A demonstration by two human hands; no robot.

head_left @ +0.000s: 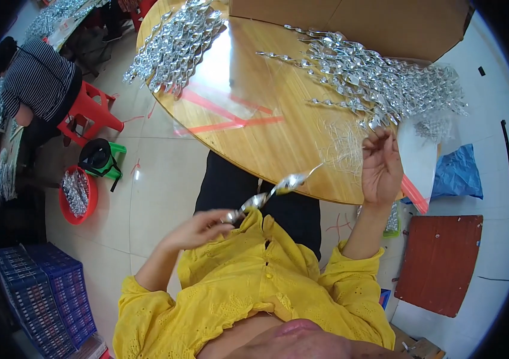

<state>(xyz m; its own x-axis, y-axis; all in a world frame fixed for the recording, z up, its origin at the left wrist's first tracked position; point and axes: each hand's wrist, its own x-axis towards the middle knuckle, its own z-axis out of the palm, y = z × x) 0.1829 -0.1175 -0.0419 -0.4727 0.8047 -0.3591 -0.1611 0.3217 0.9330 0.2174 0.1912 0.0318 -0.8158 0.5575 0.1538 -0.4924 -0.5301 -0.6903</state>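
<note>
A shiny silver twisted spiral strip is held by its lower left end in my left hand, whose fingers are closed round it in front of my yellow top. Its other end slants up to the right toward the table edge, ending in a thin pale string. Over the right side of the table, my right hand is raised palm toward me with its fingers curled in. Whatever those fingers pinch is too small to tell. Beside it lies a loose tangle of clear strings. Just beyond is a pile of silver spirals.
Another heap of silver spirals lies at the far left of the wooden table. A cardboard box stands at the back. Left are a seated person, a red basin and blue crates; a brown stool is right.
</note>
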